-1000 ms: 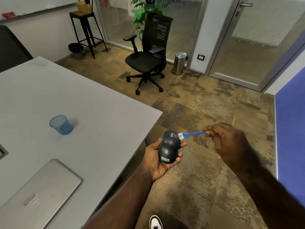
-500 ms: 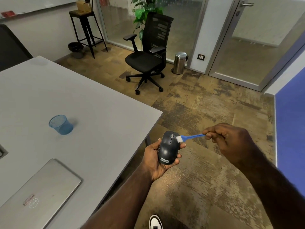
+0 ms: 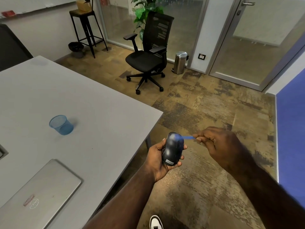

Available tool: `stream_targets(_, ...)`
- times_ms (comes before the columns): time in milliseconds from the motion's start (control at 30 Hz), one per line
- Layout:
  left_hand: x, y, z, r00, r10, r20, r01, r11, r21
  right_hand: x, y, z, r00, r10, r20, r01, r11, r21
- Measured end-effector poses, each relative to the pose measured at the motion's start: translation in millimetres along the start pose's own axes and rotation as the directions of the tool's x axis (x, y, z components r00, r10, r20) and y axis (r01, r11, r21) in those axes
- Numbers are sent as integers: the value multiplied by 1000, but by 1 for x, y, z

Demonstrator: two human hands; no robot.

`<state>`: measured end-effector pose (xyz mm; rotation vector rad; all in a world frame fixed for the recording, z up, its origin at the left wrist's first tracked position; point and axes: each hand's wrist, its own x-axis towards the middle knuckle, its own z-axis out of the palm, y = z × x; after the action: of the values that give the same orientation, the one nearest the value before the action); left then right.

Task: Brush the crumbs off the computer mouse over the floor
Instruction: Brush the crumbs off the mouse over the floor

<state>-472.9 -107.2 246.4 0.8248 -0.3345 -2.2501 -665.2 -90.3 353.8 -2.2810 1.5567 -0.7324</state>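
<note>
A black computer mouse (image 3: 173,148) lies in my left hand (image 3: 156,160), held out over the brown carpet floor (image 3: 206,104) just past the table's corner. My right hand (image 3: 217,142) pinches the thin handle of a small blue brush (image 3: 186,138). The brush head rests blurred on the front top of the mouse. No crumbs can be made out on the mouse.
The grey table (image 3: 82,104) on the left bears a blue mesh cup (image 3: 61,124) and a closed silver laptop (image 3: 36,197). A black office chair (image 3: 148,55) and a steel bin (image 3: 180,62) stand further back. A white shoe (image 3: 156,222) shows below.
The brush has swept left from beside the mouse onto its front top. My right hand has come closer to the mouse; my left hand holds it nearly still.
</note>
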Motion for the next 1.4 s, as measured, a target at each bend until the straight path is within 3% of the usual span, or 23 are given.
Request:
stream_targets(67,0,0,-3,1000,1,-22,-1,1000,-4,0,1,0,999,-21,32,21,1000,11)
stream_targets(200,1,-1,-4,1000,-1,-10,1,1000,21,1,3,1,994,23,-107,-29,998,-53)
stream_targets(333,4,-2,-6,996,34,-82,-28,997,72,2,2,3,998,-20,64,23,999,-35)
stream_targets(467,5,-2,-6,997,47,-65,-41,995,87,3,5,1,994,34,-106,-40,998,-55)
stream_targets(633,5,-1,-8,992,64,-108,-54,994,94,2,4,3,1000,-8,-1,8,997,-77)
stream_targets(767,3,-3,-6,991,73,-110,-61,992,109,4,6,2,992,41,-121,-50,996,-70)
stream_targets(900,3,-3,-2,989,77,-125,-61,990,129,2,3,5,1000,-16,-3,15,993,-115)
stream_targets(1067,0,-4,1,984,98,-150,-67,978,199,6,4,1,997,12,-81,-23,991,-134)
stream_targets(1233,-1,-6,0,978,103,-180,-61,973,221,9,2,-6,986,-100,131,118,984,-132)
stream_targets(1400,-1,-7,1,983,94,-159,-59,976,208,13,2,-11,995,-87,39,92,980,-175)
